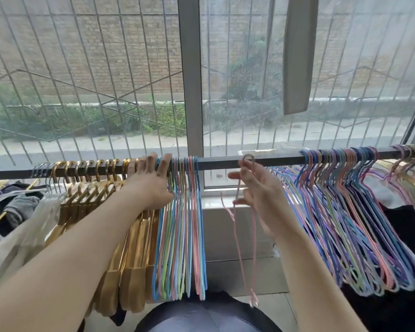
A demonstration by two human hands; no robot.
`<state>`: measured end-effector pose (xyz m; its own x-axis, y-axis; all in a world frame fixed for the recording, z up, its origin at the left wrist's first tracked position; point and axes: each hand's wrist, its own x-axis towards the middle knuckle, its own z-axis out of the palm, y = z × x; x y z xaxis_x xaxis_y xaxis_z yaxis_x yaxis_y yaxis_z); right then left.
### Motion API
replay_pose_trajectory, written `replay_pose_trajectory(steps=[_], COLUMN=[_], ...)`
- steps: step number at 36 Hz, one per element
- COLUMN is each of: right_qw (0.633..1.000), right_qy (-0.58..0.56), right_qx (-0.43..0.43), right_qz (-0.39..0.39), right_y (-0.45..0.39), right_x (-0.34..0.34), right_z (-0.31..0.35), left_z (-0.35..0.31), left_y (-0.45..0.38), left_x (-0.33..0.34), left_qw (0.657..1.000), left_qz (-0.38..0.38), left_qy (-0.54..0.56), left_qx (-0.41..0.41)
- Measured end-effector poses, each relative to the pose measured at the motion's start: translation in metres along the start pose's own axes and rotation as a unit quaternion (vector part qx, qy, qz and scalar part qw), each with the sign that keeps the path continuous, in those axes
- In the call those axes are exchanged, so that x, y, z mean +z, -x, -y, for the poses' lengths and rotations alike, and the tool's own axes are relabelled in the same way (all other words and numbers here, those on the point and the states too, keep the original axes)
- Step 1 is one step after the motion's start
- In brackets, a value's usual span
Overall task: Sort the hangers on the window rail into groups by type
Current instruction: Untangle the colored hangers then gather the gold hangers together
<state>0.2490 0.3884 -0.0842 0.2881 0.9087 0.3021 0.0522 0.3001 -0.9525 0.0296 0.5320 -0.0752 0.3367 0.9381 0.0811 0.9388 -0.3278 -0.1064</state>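
Left hand (153, 180) fingers straight, spread, resting over the rail (225, 161) against the small pastel hanger bunch (180, 226). Right hand (259, 188) pinches a pink hanger (243, 236) near its neck, other fingers loosely open, hook just at the rail.

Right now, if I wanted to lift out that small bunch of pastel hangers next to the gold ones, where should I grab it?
Probably at the necks just under the hooks of the pastel hangers, from the right, open side of the rail. There they are bunched tight, while the left hand and the gold hangers block the other side.
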Motion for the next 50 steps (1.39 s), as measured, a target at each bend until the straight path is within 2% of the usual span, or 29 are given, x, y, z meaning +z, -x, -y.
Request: replay_pose_trajectory(steps=[6, 10, 13, 15, 16, 17, 18, 20, 21, 22, 26, 28, 30, 33, 34, 36, 39, 40, 42, 46, 47, 48, 50], right_qw=[0.996, 0.995, 0.995, 0.995, 0.996, 0.996, 0.996, 0.994, 0.993, 0.990, 0.981, 0.980, 0.978, 0.970, 0.966, 0.963, 0.964, 0.965, 0.968, 0.975, 0.986, 0.993, 0.970], right_qy=[-0.040, -0.006, 0.011, 0.010, 0.008, 0.004, -0.001, -0.011, -0.023, -0.040, -0.068, -0.078, -0.101, -0.167, -0.192, -0.219, -0.232, -0.234, -0.231, -0.208, -0.144, -0.032, 0.192], right_qx=[0.082, 0.100, 0.091, 0.082, 0.079, 0.080, 0.082, 0.093, 0.097, 0.104, 0.127, 0.139, 0.144, 0.145, 0.143, 0.125, 0.102, 0.095, 0.079, 0.074, 0.082, 0.089, 0.099], right_qz=[-0.010, 0.031, 0.050, 0.050, 0.045, 0.041, 0.041, 0.054, 0.068, 0.086, 0.132, 0.116, 0.109, 0.100, 0.098, 0.095, 0.084, 0.077, 0.057, -0.001, -0.033, -0.068, -0.109], right_y=[0.043, 0.053, 0.065, 0.070, 0.073, 0.076, 0.079, 0.087, 0.091, 0.096, 0.108, 0.111, 0.113, 0.116, 0.118, 0.119, 0.118, 0.117, 0.112, 0.096, 0.092, 0.086, 0.082], right_x=[-0.024, -0.038, -0.052, -0.059, -0.064, -0.068, -0.072, -0.079, -0.082, -0.086, -0.100, -0.108, -0.115, -0.126, -0.129, -0.134, -0.134, -0.133, -0.131, -0.127, -0.123, -0.117, -0.104], right_z=[-0.036, -0.032, -0.022, -0.015, -0.011, -0.008, -0.004, 0.000, 0.003, 0.004, 0.003, -0.005, -0.013, -0.018, -0.019, -0.019, -0.020, -0.019, -0.018, -0.030, -0.039, -0.050, -0.078], left_z=[0.003, 0.005, 0.000, -0.018, -0.035, -0.055, -0.073, -0.107, -0.122, -0.135, -0.166, -0.168, -0.159, -0.141, -0.135, -0.130, -0.125, -0.124, -0.125, -0.128, -0.127, -0.126, -0.121], left_y=[0.001, 0.000, 0.010, 0.026, 0.039, 0.055, 0.074, 0.120, 0.138, 0.152, 0.183, 0.193, 0.202, 0.210, 0.213, 0.218, 0.225, 0.229, 0.234, 0.241, 0.241, 0.241, 0.238], left_x=[0.002, 0.003, -0.006, -0.019, -0.025, -0.028, -0.031, -0.028, -0.021, -0.010, 0.069, 0.112, 0.144, 0.173, 0.177, 0.174, 0.170, 0.168, 0.165, 0.158, 0.158, 0.156, 0.156], left_qw=[1.000, 0.999, 0.999, 0.996, 0.988, 0.969, 0.930, 0.796, 0.737, 0.704, 0.719, 0.737, 0.741, 0.799, 0.798, 0.743, 0.576, 0.539, 0.504, 0.472, 0.458, 0.439, 0.417], left_qz=[-0.012, -0.046, -0.034, -0.056, -0.087, -0.117, -0.133, -0.065, -0.021, 0.006, 0.032, 0.042, 0.062, 0.074, 0.088, 0.122, 0.179, 0.187, 0.188, 0.151, 0.133, 0.111, 0.062], left_qy=[-0.003, 0.019, 0.026, 0.067, 0.126, 0.214, 0.334, 0.582, 0.652, 0.682, 0.662, 0.655, 0.662, 0.592, 0.594, 0.658, 0.795, 0.818, 0.838, 0.864, 0.874, 0.884, 0.895], left_qx=[-0.007, -0.009, -0.028, -0.023, 0.004, 0.042, 0.081, 0.151, 0.176, 0.197, 0.208, 0.158, 0.099, 0.070, 0.053, 0.008, -0.060, -0.074, -0.088, -0.085, -0.097, -0.114, -0.148])
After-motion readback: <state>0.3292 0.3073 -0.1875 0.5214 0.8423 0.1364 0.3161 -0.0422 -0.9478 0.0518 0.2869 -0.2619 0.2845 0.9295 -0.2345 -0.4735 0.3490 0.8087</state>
